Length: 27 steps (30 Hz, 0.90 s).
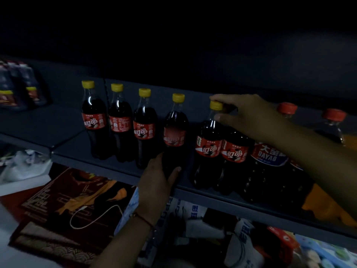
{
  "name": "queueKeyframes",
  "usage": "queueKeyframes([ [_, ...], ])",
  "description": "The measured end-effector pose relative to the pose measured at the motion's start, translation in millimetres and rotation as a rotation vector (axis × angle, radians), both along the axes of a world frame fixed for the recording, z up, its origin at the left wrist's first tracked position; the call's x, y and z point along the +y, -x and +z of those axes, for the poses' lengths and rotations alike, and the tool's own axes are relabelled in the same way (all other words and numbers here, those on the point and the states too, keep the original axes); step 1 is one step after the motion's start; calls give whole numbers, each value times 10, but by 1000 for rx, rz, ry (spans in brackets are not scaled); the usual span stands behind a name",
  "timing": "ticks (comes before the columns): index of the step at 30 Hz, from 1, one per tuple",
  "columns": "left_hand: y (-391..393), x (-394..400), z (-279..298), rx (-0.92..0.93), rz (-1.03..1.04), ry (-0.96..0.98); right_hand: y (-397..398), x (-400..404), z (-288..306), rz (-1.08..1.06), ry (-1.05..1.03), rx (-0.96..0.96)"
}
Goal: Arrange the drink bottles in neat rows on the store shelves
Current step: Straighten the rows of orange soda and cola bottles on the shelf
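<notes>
Here, dark yellow-capped cola bottles (174, 132), red-labelled, one in each of the hands (156, 182).

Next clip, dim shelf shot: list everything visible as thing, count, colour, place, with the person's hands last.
Yellow-capped cola bottles: six visible, dark with red labels, in a row on the shelf; one cap hidden by a hand.
Red-capped bottles: two, dark, blue-red label, shelf's right end.
Shelf: one, dark grey.
Shrink-wrapped bottle pack: one, far left on the shelf.
White cable: one, on red printed packaging below.
Left hand: grips the fourth bottle's base.
Right hand: pinches the fifth bottle's cap.
</notes>
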<state>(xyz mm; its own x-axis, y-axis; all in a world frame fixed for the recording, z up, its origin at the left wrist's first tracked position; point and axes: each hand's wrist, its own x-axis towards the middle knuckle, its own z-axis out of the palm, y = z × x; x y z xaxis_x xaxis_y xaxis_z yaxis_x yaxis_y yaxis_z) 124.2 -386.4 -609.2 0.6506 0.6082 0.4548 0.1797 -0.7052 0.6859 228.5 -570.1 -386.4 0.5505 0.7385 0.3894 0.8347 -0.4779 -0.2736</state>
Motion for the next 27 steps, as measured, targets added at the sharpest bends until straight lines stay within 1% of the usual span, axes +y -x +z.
queueKeyframes([
  [3, 6, -86, -26, -9, -31, -8, -3, 1, -32, 8, -8, -15],
  [9, 11, -214, -61, -11, -12, -3, 4, -14, -60, 4, -10, -31],
  [16, 101, -218, 11, -3, -45, -11, 40, -30, -69, -33, 33, -106],
  [18, 217, -143, 70, -21, -49, -35, 29, -22, -58, -73, 110, -178],
  [20, 339, 38, 127, -72, 3, -85, 36, 29, -28, -103, 174, -266],
  [22, 417, 266, 183, -101, 68, -91, 81, 134, 17, -83, 194, -319],
  [24, 429, 447, 227, -89, 106, -78, 143, 284, 60, -28, 176, -303],
  [27, 354, 580, 236, -18, 102, -90, 186, 527, 142, 21, 158, -245],
])
